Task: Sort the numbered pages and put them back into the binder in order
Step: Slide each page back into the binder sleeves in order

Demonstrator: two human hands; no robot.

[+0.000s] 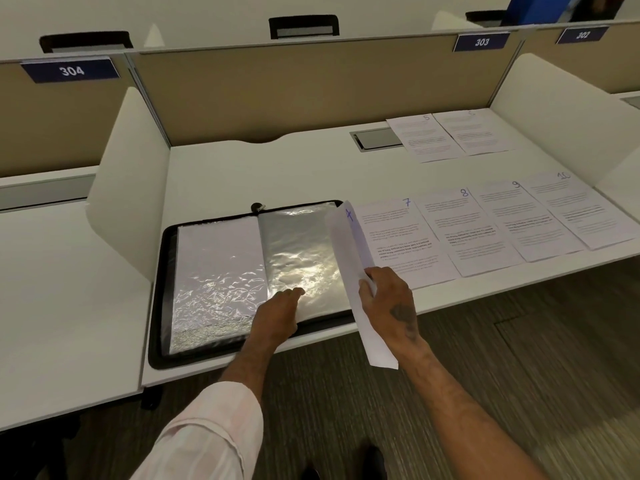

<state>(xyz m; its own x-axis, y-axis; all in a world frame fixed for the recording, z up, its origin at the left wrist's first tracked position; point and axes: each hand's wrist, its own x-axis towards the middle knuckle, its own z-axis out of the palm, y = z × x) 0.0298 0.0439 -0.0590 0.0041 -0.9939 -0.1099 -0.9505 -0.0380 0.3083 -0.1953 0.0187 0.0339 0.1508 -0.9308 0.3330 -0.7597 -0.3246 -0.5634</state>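
Crinkled clear plastic catches the light inside the black zip binder (157,306), which lies open flat on the white worktop (277,168) near its front edge. Its left sleeve (214,244) shows a white sheet inside, while the right sleeve (298,237) looks grey and glossy.

The left hand (280,306) rests on the right sleeve's lower part, at 6 o'clock of that sleeve, with fingers laid loosely forward on the plastic and gripping nothing I can see. The right hand (388,299) is at 3 o'clock of the binder. Its fingers are curled round the lower half of page 4 (349,244) and hold it tilted up, edge-on, over the binder's right rim (the blue numeral sits at the sheet's top).

Further toward 3 o'clock, page 7 (408,237), page 8 (464,230), page 9 (519,220) and page 10 (575,209) lie side by side, overlapping slightly. At 1 o'clock, page 5 (422,136) lies beside another sheet (474,131) whose number is too faint to read.
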